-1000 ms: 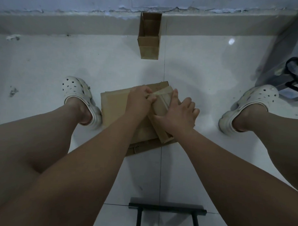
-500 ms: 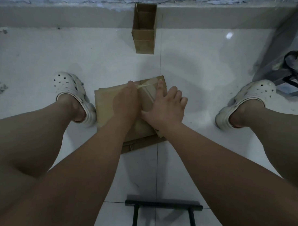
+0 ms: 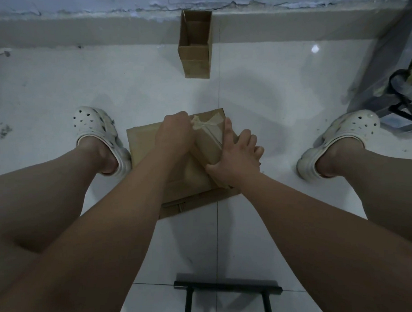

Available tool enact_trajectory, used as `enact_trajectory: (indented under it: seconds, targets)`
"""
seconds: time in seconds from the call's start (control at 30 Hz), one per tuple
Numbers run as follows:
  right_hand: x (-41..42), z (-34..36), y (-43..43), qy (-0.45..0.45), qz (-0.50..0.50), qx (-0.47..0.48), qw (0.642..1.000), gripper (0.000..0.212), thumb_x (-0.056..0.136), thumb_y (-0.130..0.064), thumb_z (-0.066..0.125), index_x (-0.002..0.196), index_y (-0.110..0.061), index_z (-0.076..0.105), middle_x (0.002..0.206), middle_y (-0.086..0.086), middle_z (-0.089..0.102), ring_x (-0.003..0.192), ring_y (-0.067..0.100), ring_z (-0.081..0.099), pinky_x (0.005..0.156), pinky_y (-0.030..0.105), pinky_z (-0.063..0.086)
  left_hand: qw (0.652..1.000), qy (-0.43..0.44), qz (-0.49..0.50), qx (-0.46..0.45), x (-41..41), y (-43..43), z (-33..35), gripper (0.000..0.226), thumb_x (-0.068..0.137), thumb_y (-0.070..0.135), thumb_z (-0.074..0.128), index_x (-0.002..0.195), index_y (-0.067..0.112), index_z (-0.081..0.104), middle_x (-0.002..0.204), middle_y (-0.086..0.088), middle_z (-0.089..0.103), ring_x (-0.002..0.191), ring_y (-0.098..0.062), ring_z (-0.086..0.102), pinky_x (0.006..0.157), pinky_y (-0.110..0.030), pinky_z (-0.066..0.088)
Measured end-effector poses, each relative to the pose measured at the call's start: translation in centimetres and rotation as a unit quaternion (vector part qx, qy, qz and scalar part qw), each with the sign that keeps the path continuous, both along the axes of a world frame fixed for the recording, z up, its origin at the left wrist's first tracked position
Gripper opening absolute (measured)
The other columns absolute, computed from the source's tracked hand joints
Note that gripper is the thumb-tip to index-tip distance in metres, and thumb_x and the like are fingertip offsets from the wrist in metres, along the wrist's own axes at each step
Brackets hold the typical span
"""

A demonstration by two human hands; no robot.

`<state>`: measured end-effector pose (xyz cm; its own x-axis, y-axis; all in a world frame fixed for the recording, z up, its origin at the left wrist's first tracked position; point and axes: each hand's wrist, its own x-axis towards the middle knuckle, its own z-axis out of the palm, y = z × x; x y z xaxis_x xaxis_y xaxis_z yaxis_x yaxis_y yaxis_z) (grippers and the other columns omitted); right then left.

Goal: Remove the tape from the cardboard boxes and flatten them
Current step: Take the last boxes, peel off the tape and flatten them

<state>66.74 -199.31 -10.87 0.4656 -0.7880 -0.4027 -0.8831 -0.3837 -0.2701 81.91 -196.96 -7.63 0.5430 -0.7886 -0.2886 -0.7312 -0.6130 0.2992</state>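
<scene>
A small brown cardboard box lies on a pile of flattened cardboard on the white tiled floor between my feet. My right hand presses on the box's right side and holds it down. My left hand pinches a crumpled strip of clear tape that is partly lifted off the far end of the box. The rest of the tape still runs along the box's top seam. My forearms hide the near part of the pile.
An open, upright cardboard box stands against the wall ledge straight ahead. My feet in white clogs flank the pile. A black metal stool frame sits near me. Dark metal furniture legs and cables fill the right edge.
My left hand has pulled the tape end up off the box and bunched it. The right hand has shifted slightly but stays pressed on the box.
</scene>
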Motion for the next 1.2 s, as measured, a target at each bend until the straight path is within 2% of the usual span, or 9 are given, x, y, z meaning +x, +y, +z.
enact_trajectory:
  seconds: [0.2, 0.4, 0.53, 0.7, 0.8, 0.87, 0.93, 1.03, 1.2]
  targets:
    - [-0.8, -0.5, 0.1, -0.015, -0.02, 0.01, 1.0, 0.117, 0.065, -0.065, 0.062, 0.144, -0.029, -0.016, 0.119, 0.005, 0.015, 0.108, 0.028, 0.022, 0.08, 0.041, 0.019, 0.996, 0.029, -0.068, -0.056, 0.1, -0.3, 0.3, 0.016, 0.1, 0.016, 0.043, 0.093, 0.009, 0.055, 0.081, 0.001, 0.053, 0.073, -0.016, 0.047, 0.057, -0.026, 0.028]
    - [-1.0, -0.4, 0.2, -0.028, 0.004, 0.015, 1.0, 0.116, 0.065, -0.063, 0.065, 0.144, -0.031, -0.012, 0.12, 0.006, 0.016, 0.109, 0.028, 0.021, 0.081, 0.042, 0.027, 0.973, 0.209, 0.001, -0.1, 0.4, -0.4, 0.6, 0.016, 0.098, 0.013, 0.044, 0.086, 0.012, 0.055, 0.086, -0.004, 0.059, 0.078, -0.019, 0.056, 0.066, -0.026, 0.046]
    - [-1.1, -0.3, 0.4, -0.022, 0.018, 0.016, 0.999, 0.117, 0.063, -0.061, 0.068, 0.142, -0.033, -0.013, 0.123, 0.006, 0.016, 0.112, 0.03, 0.022, 0.088, 0.046, 0.034, 0.928, 0.303, 0.106, -0.187, 1.8, -1.9, 2.9, 0.02, 0.099, 0.013, 0.039, 0.086, 0.017, 0.052, 0.08, -0.002, 0.056, 0.069, -0.015, 0.059, 0.067, -0.027, 0.053]
    - [-1.0, -0.3, 0.4, -0.006, 0.013, 0.013, 1.0, 0.115, 0.065, -0.062, 0.065, 0.142, -0.032, -0.015, 0.121, 0.007, 0.017, 0.111, 0.03, 0.024, 0.087, 0.044, 0.032, 0.961, 0.24, 0.026, -0.132, 3.5, -3.7, 5.3, 0.029, 0.099, 0.036, 0.041, 0.082, 0.022, 0.06, 0.077, 0.005, 0.057, 0.07, -0.009, 0.055, 0.071, -0.027, 0.049]
    - [-0.8, -0.4, 0.4, -0.004, 0.006, 0.012, 1.0, 0.115, 0.064, -0.062, 0.064, 0.143, -0.032, -0.016, 0.12, 0.008, 0.019, 0.111, 0.03, 0.025, 0.086, 0.043, 0.031, 0.971, 0.237, -0.014, -0.031, 3.5, -2.6, 5.1, 0.048, 0.085, 0.053, 0.059, 0.121, 0.02, 0.057, 0.108, 0.005, 0.055, 0.093, -0.013, 0.053, 0.079, -0.029, 0.042]
    - [-0.7, -0.3, 0.4, 0.0, 0.004, 0.014, 1.0, 0.116, 0.065, -0.062, 0.064, 0.143, -0.031, -0.016, 0.122, 0.009, 0.02, 0.112, 0.03, 0.025, 0.087, 0.044, 0.032, 0.968, 0.211, -0.115, 0.074, 2.9, -2.0, 4.5, 0.065, 0.076, 0.045, 0.073, 0.13, 0.014, 0.053, 0.12, -0.001, 0.055, 0.107, -0.021, 0.054, 0.085, -0.028, 0.043]
    - [-0.6, -0.2, 0.6, 0.004, 0.006, 0.015, 1.0, 0.116, 0.066, -0.062, 0.064, 0.142, -0.031, -0.017, 0.123, 0.009, 0.02, 0.113, 0.031, 0.025, 0.088, 0.044, 0.033, 0.966, 0.196, -0.147, 0.088, 1.6, -1.7, 3.5, 0.047, 0.078, 0.031, 0.075, 0.118, 0.01, 0.061, 0.114, -0.004, 0.058, 0.104, -0.021, 0.055, 0.081, -0.025, 0.042]
    - [-0.6, -0.1, 0.7, 0.006, 0.007, 0.012, 1.0, 0.116, 0.067, -0.06, 0.064, 0.145, -0.028, -0.016, 0.126, 0.011, 0.022, 0.115, 0.032, 0.026, 0.089, 0.044, 0.033, 0.973, 0.223, -0.057, 0.027, 0.4, -1.3, 2.5, 0.011, 0.085, 0.019, 0.067, 0.085, 0.015, 0.056, 0.09, 0.001, 0.055, 0.087, -0.019, 0.053, 0.066, -0.024, 0.036]
    - [-0.5, 0.2, 0.8, 0.015, 0.007, 0.004, 1.0, 0.117, 0.069, -0.057, 0.066, 0.149, -0.024, -0.013, 0.129, 0.013, 0.025, 0.116, 0.032, 0.029, 0.09, 0.044, 0.033, 0.971, 0.233, -0.048, -0.014, 0.4, -0.9, 1.6, 0.03, 0.09, 0.02, 0.061, 0.068, 0.022, 0.04, 0.075, 0.008, 0.048, 0.067, -0.005, 0.042, 0.055, -0.022, 0.03]
